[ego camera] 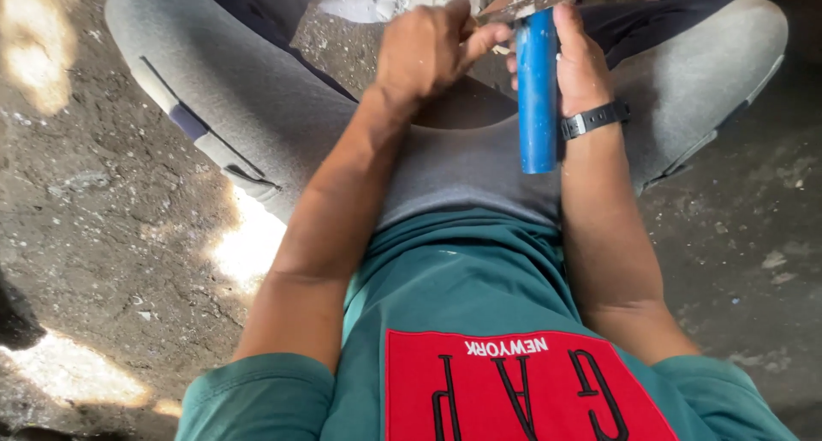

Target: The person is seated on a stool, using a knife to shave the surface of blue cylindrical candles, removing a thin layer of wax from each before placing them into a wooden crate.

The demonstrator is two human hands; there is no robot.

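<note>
Nearest the camera, a teal shirt (pixel 462 287) is filling the lower frame, grey trousers (pixel 282 116) spreading beyond it over the rough concrete floor (pixel 94 235), open on both sides. The right hand (pixel 578 60) is clamping its grip around an upright blue handle (pixel 537 98). The left hand (pixel 428 47) is pinching something small, hidden, against the worn metal blade (pixel 535 0) at the top edge.

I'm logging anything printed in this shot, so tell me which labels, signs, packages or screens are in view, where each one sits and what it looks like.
Printed patch: on the front of the teal shirt, bottom centre; red rectangle with dark and white lettering, upside down in this view.
Wristwatch: on the right wrist, beside the blue handle held by the right hand; black strap, small pale face, too small to tell if it is a screen.
No packages or signs.
</note>
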